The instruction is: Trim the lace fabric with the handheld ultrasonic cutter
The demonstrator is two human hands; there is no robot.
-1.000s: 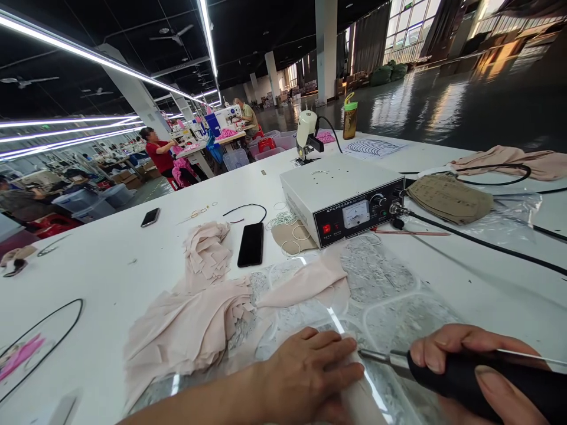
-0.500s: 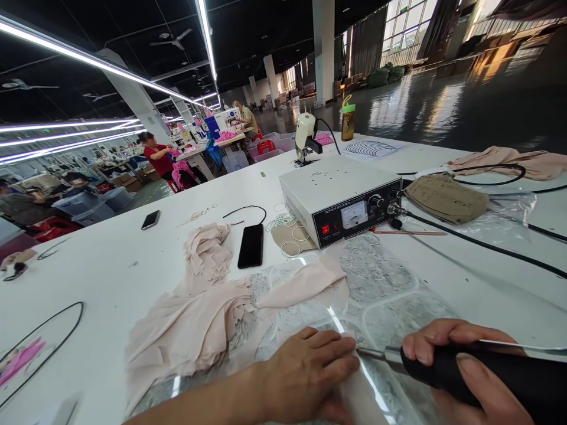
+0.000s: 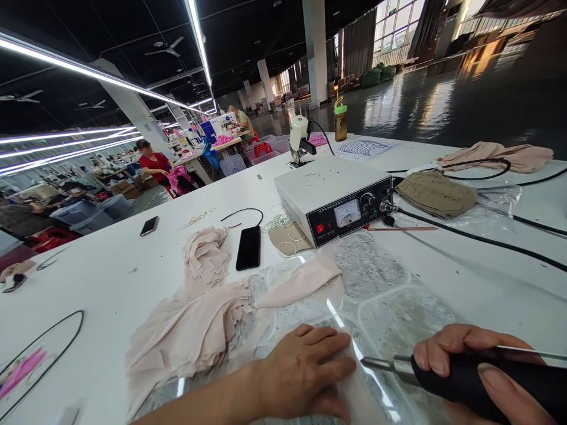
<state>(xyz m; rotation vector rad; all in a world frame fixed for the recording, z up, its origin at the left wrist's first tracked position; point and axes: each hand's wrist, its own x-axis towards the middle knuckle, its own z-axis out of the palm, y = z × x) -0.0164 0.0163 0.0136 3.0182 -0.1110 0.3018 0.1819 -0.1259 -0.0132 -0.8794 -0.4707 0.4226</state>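
Note:
My left hand (image 3: 305, 370) lies flat, fingers apart, pressing pale pink fabric (image 3: 195, 327) onto a scratched glass plate (image 3: 390, 313) at the table's near edge. My right hand (image 3: 478, 369) grips a black-handled cutting tool (image 3: 447, 375). Its metal tip (image 3: 370, 362) points left and sits just right of my left fingertips, over the fabric's edge. A black cable (image 3: 469, 239) runs from the white control box (image 3: 336, 198), with its dial and knobs, toward my right side.
A black phone (image 3: 248, 248) lies beside a pile of pink fabric pieces (image 3: 207, 255). Another phone (image 3: 149, 225) lies further left. Behind the box stand a small white machine (image 3: 298, 139) and a bottle (image 3: 340, 119). Brown pattern pieces (image 3: 436, 193) lie right. People work at distant tables.
The tool tip has drawn a little right, away from my left fingertips. My left hand stays pressed on the fabric. The view has shifted slightly.

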